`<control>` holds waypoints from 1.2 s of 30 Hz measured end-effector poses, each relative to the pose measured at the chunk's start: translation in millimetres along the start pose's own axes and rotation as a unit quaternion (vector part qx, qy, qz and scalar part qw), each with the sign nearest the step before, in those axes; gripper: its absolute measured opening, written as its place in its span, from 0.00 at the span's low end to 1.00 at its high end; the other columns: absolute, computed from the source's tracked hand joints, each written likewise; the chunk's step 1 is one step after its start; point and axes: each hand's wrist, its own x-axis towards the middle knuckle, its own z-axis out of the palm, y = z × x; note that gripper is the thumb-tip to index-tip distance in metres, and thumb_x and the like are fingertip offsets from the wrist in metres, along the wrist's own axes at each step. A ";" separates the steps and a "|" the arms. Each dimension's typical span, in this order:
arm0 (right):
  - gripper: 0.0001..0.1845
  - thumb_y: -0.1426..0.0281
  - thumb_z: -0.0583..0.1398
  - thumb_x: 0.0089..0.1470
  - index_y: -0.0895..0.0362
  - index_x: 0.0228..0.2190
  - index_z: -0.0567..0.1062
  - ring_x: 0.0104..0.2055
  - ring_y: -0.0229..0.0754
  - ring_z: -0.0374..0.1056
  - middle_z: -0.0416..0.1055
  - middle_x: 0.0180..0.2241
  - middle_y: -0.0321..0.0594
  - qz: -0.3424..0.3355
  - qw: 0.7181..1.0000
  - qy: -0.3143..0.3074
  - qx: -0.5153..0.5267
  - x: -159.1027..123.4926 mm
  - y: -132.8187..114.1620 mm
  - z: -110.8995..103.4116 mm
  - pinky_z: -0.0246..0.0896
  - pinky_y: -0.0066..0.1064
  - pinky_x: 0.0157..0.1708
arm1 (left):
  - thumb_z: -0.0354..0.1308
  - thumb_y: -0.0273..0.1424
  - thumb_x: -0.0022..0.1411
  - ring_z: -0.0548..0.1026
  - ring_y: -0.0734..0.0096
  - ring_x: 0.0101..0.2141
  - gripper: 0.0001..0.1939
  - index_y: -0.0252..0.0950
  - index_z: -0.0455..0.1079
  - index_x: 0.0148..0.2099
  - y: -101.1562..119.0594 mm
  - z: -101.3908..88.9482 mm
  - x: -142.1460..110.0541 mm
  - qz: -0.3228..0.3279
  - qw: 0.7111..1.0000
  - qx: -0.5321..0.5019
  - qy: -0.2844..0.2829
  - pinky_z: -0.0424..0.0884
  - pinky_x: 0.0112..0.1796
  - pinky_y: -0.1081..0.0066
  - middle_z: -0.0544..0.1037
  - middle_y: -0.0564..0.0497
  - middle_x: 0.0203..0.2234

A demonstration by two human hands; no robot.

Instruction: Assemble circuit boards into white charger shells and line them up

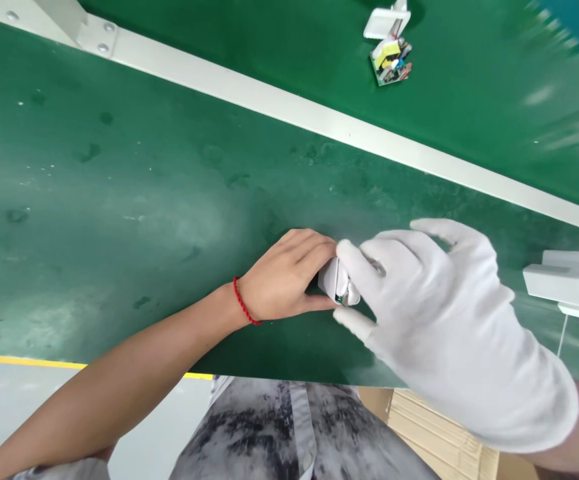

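A small white plastic housing (pixel 328 280) with a bit of green circuit board showing at its open end is held low over the green table. My left hand (pixel 289 273), bare with a red cord bracelet at the wrist, grips its left side between thumb and fingers. My right hand (pixel 434 313), in a white glove, has its thumb and index finger on the right end of the housing, while its other fingers are curled or partly stretched out. The glove hides part of that end.
Across the green table (pixel 144 200) runs a cream metal bar (pixel 269 100). Beyond it lie a circuit board (pixel 391 63) with a yellow component and a white plastic cover (pixel 384 24). White plastic parts (pixel 559 283) sit at the right. Stacked cardboard (pixel 434 430) is below the table's near edge.
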 end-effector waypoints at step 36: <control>0.57 0.73 0.67 0.52 0.34 0.69 0.40 0.48 0.45 0.75 0.74 0.47 0.38 0.118 0.838 0.153 0.511 -46.4 20.2 78.4 0.75 0.47 0.49 | 0.63 0.44 0.63 0.78 0.56 0.46 0.25 0.36 0.64 0.55 3.2 -2.2 3.7 -0.002 1.000 -0.019 0.001 0.72 0.48 0.56 0.80 0.41 0.45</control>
